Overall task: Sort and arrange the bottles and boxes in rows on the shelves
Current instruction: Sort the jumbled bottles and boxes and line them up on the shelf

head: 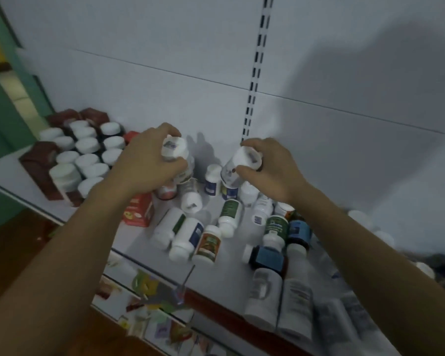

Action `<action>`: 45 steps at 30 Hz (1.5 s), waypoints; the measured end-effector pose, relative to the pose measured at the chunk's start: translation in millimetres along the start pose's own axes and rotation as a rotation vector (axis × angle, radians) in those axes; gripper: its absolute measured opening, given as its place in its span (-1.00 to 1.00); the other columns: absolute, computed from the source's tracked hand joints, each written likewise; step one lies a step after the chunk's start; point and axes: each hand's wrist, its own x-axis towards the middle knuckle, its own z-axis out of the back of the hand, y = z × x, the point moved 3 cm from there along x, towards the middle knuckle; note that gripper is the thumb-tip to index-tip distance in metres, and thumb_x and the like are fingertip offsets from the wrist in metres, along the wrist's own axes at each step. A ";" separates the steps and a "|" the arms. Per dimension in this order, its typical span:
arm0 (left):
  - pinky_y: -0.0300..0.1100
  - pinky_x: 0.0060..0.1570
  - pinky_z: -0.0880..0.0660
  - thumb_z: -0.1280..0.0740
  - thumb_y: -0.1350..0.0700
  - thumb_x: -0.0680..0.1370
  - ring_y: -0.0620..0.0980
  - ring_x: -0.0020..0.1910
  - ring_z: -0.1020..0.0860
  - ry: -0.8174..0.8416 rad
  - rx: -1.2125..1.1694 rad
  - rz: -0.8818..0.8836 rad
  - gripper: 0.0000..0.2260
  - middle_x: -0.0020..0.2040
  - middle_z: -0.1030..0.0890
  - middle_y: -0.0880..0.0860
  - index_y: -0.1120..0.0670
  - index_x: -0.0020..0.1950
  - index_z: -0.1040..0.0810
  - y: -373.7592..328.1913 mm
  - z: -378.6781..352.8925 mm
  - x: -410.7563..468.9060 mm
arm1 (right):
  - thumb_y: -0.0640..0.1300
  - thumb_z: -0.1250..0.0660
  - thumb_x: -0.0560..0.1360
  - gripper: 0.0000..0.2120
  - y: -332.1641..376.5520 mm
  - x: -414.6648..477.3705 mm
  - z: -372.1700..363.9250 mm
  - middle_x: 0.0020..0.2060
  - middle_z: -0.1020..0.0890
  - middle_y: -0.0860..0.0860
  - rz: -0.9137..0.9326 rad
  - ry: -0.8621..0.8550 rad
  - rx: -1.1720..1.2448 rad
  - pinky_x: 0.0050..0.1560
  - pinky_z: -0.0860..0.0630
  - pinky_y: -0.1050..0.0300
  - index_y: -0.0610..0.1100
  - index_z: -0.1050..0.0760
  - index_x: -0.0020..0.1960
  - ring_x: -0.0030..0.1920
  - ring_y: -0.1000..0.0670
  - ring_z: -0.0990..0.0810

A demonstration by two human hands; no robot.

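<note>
At nine o'clock of the view, on the white shelf, dark brown boxes stand round a block of white-capped bottles set upright in rows and touching one another. At three o'clock of that block the left hand reaches in over the shelf. Its fingers and thumb are curled round the cap end of a clear bottle, which is held above the shelf with its white cap tilted toward the camera. At six o'clock of this hand a red box stands near the shelf's front edge.

In the middle lies a loose heap of white bottles on their sides, among them a green-labelled bottle and an orange-labelled bottle. At twelve o'clock of the heap a small blue-labelled bottle stands upright near the back panel.

The right hand grips a second clear bottle, thumb under and fingers over its cap end. It is held tilted above the heap, apart from the other held bottle. At twelve o'clock of this hand a slotted upright runs up the panel. At six o'clock of it a dark bottle with a blue label lies on its side among others. Toward four o'clock the shelf's right end is blurred, and the pale shapes there may be more caps.
</note>
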 end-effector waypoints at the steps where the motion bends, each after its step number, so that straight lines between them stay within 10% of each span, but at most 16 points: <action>1: 0.02 0.02 -0.50 -0.35 -0.15 0.36 0.04 0.02 -0.54 0.034 0.039 -0.017 -0.54 0.07 -0.56 0.02 -0.10 0.24 -0.47 8.0 1.6 -2.3 | 0.06 -0.43 0.43 -0.53 7.7 8.4 -14.9 0.06 -0.53 0.02 0.025 0.059 -0.024 0.05 -0.35 0.16 0.03 -0.50 0.32 0.09 0.02 -0.49; 7: 0.03 0.09 -0.38 -0.41 -0.14 0.38 0.11 0.17 -0.46 0.208 0.441 -0.065 -0.47 0.17 -0.51 -0.04 -0.11 0.33 -0.42 49.7 -11.7 -6.2 | -0.02 -0.42 0.41 -0.55 18.6 24.3 -93.7 0.10 -0.55 -0.04 0.085 0.314 -0.331 0.09 -0.52 -0.06 -0.03 -0.49 0.29 0.13 -0.12 -0.52; 12: 0.10 0.13 -0.29 -0.42 -0.10 0.44 0.09 0.19 -0.37 0.290 0.618 -0.093 -0.52 0.21 -0.48 -0.05 -0.11 0.33 -0.40 68.4 -27.3 -1.0 | -0.13 -0.43 0.44 -0.36 19.6 24.2 -126.1 0.43 -0.35 -0.04 0.305 0.274 -0.572 0.29 -0.26 -0.21 0.11 -0.34 0.47 0.45 -0.17 -0.24; 19: 0.05 0.08 -0.25 -0.40 0.03 0.46 0.06 0.18 -0.38 0.282 0.553 -0.087 -0.60 0.23 -0.48 -0.06 -0.09 0.29 -0.44 82.9 -34.2 -0.2 | -0.07 -0.43 0.42 -0.60 33.9 29.9 -165.8 0.14 -0.56 -0.09 0.501 0.311 -0.747 0.11 -0.38 -0.24 0.09 -0.56 0.24 0.13 -0.20 -0.53; 26: 0.12 0.21 -0.24 -0.42 0.05 0.44 0.04 0.20 -0.37 0.259 0.505 -0.091 -0.62 0.22 -0.49 -0.09 -0.12 0.24 -0.46 89.7 -32.9 1.5 | 0.30 -0.25 0.46 -0.51 23.3 52.1 -154.2 0.11 -0.62 0.01 0.312 0.138 -0.677 0.08 -0.28 -0.10 0.02 -0.45 0.26 0.12 -0.14 -0.47; 31: 0.15 0.23 -0.23 -0.44 0.05 0.43 0.05 0.21 -0.37 0.266 0.508 -0.102 -0.61 0.23 -0.48 -0.09 -0.13 0.23 -0.47 91.8 -32.0 5.3 | 0.22 -0.43 0.44 -0.42 20.3 64.7 -133.6 0.20 -0.60 -0.07 0.161 -0.013 -0.522 0.11 -0.38 -0.12 -0.05 -0.48 0.35 0.21 -0.19 -0.48; 36: 0.14 0.23 -0.23 -0.47 0.00 0.42 0.04 0.22 -0.37 0.265 0.509 -0.096 -0.62 0.25 -0.47 -0.10 -0.16 0.20 -0.48 93.6 -33.7 6.7 | 0.28 -0.43 0.40 -0.44 14.5 55.8 -117.7 0.06 -0.53 -0.04 0.229 0.175 -0.355 -0.02 -0.51 -0.02 -0.02 -0.52 0.27 0.05 -0.09 -0.52; 45: 0.07 0.20 -0.27 -0.50 0.05 0.40 0.03 0.17 -0.40 0.256 0.504 -0.069 -0.60 0.25 -0.46 -0.09 -0.14 0.18 -0.49 92.6 -36.9 5.1 | -0.26 -0.56 0.31 -0.27 29.5 43.4 -136.1 0.24 -0.51 -0.08 0.368 0.406 -0.485 0.10 -0.52 -0.17 0.00 -0.42 0.43 0.19 -0.17 -0.49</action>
